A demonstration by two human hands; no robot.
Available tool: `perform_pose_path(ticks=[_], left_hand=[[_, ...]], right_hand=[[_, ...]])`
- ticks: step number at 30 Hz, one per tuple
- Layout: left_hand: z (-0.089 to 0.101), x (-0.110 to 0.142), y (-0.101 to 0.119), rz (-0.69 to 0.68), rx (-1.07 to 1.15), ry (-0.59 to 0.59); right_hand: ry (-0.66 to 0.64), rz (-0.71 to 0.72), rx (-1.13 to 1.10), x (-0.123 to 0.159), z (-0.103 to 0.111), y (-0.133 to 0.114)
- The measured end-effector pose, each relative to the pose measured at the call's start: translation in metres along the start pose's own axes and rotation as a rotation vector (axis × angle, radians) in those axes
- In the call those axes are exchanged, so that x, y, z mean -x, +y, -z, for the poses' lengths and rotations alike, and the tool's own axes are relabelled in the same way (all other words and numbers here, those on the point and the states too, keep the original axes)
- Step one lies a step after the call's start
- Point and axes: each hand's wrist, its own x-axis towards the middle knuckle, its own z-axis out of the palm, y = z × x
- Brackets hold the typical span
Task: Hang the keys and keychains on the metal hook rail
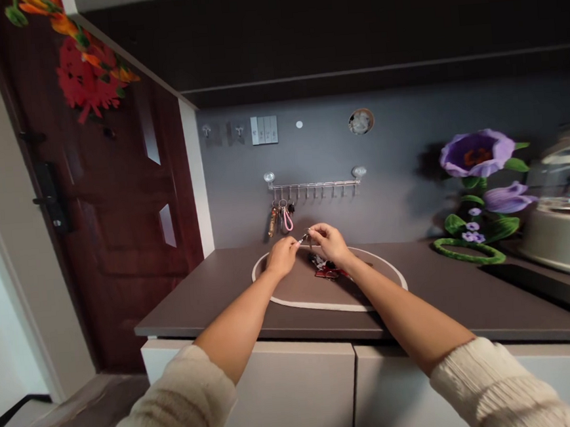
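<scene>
Above an oval mat with a pale rim (316, 305), my two hands meet over a small metal key (303, 238) and its ring. My left hand (282, 256) is closed, its fingertips pinching the key from the left. The fingers of my right hand (330, 241) pinch the thin key ring (307, 231) from the right. Just below my right hand, a small pile of keys with red pieces (325, 267) lies on the mat, partly hidden by that hand and forearm. How the key sits on the ring is too small to make out.
A clear hook rail (315, 185) on the back wall carries several hanging keys and a pink loop (288, 219) at its left. Purple fabric flowers (478, 153) and a white appliance with a clear dome (567, 224) stand right. A dark shelf (340, 31) overhangs the counter.
</scene>
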Motion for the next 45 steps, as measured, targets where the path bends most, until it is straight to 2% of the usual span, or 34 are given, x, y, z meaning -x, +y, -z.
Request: perform_pose_path(ticks=[7, 16, 25, 34, 45], left_hand=[[-0.004, 0.003, -0.001, -0.068, 0.000, -0.036], [-0.001, 0.004, 0.004, 0.026, -0.087, -0.043], [-0.002, 0.004, 0.004, 0.051, -0.114, -0.057], [-0.005, 0.002, 0.003, 0.069, -0.121, -0.050], [-0.006, 0.002, 0.002, 0.078, -0.156, -0.049]], right_hand=[[0.037, -0.007, 0.059, 0.000, 0.001, 0.003], [0.174, -0.089, -0.127, -0.010, -0.001, -0.001], [0.251, -0.087, -0.162, -0.053, -0.004, -0.014], [0.431, -0.169, -0.123, -0.098, -0.016, -0.028], [0.536, -0.246, 0.002, -0.121, -0.029, -0.021]])
